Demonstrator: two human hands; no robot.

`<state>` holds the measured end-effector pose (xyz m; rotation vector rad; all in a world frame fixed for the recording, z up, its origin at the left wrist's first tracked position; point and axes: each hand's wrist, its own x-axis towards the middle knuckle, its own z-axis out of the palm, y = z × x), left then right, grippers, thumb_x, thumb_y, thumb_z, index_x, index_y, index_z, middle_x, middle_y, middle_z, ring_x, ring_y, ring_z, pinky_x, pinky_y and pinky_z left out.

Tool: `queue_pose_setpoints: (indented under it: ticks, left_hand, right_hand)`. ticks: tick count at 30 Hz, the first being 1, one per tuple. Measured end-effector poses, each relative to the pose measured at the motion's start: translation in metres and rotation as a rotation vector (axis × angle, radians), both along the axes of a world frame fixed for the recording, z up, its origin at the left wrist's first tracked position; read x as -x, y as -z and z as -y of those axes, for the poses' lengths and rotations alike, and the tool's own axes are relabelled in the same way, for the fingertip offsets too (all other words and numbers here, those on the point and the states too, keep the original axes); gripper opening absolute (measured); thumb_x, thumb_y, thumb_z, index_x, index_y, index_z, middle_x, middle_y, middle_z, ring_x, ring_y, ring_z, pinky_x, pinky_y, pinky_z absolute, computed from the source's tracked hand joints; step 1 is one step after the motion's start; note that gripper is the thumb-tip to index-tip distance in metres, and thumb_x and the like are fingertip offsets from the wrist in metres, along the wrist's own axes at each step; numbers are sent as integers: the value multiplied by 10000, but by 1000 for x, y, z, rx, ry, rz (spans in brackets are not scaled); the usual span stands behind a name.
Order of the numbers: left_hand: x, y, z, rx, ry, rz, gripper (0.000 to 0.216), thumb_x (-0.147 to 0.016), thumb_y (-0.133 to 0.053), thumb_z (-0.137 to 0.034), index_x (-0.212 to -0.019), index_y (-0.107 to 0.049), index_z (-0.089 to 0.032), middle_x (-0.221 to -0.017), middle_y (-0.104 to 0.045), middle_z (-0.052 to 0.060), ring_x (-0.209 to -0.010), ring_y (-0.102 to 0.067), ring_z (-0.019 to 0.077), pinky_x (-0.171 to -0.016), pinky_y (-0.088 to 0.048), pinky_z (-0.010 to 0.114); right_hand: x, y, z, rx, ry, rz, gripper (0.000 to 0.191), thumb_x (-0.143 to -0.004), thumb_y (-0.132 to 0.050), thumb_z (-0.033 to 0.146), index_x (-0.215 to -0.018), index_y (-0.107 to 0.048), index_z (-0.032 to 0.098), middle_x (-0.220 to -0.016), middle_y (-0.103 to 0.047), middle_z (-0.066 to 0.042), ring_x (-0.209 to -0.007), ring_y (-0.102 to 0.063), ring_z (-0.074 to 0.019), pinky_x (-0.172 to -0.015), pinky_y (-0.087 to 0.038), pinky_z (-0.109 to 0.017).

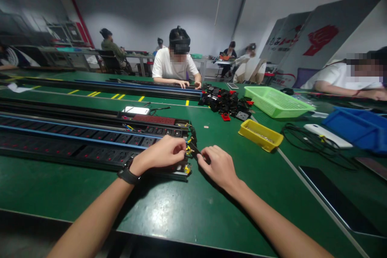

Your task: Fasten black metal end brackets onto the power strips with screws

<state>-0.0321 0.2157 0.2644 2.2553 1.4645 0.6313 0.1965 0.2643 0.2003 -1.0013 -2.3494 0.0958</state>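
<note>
Here, the long black power strip (90, 145) lies flat on the green table (181, 209), with its open end right in front of the person. The left hand (163, 153) is curled closed, pinching the yellow-tipped wires (190, 150) at that end. They look thin and limp, probably best held near the tips. The right hand (219, 165) pinches a small dark piece (196, 152) — likely light and stiff. A yellow tray (260, 134) sits farther right.

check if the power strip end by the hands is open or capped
Open: bare coloured wires stick out of the power strip end.
</note>
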Motion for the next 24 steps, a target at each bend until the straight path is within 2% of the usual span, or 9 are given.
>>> queue_pose_setpoints:
  ticks: [3, 8, 13, 20, 24]
  left_hand:
    - [-6, 5, -1, -26, -1, 43, 91, -870, -560, -136, -849, -643, -167, -695, -645, -25, -610, -567, 106, -595, -367, 211]
    - [-8, 12, -4, -92, -10, 39, 173, -905, -528, -126, -1007, -652, -189, -769, -660, -23, -669, -582, 124, -646, -396, 232]
    - [-9, 17, -9, -159, -1, 11, 166, -965, -474, -156, -959, -637, -186, -918, -672, 15, -829, -604, 153, -756, -423, 263]
    - [-15, 14, -11, -224, -142, 94, 202, -1005, -508, -277, -947, -670, -171, -883, -684, 31, -778, -604, 158, -719, -420, 277]
    - [-13, 12, -12, -238, -182, 105, 262, -1039, -478, -341, -902, -620, -168, -875, -659, 34, -805, -596, 165, -757, -422, 282]
  right_hand:
    - [-1, 0, -1, -47, 13, 24, 215, -932, -592, 244, -723, -616, 201, -705, -660, -22, -712, -557, -176, -651, -304, -301]
    - [-1, 3, 0, -29, 19, 0, 229, -922, -596, 239, -697, -584, 204, -683, -640, -19, -696, -545, -168, -637, -294, -294]
    - [3, 6, -3, 25, -1, -58, 240, -942, -574, 216, -703, -558, 210, -698, -639, -13, -698, -549, -164, -644, -316, -284]
    - [0, 1, -3, 39, 31, -39, 230, -928, -569, 211, -699, -557, 219, -689, -637, -11, -695, -547, -169, -632, -311, -291]
    - [-8, -2, -3, 4, 50, 3, 223, -933, -562, 229, -711, -577, 213, -704, -639, -21, -717, -541, -172, -620, -285, -296]
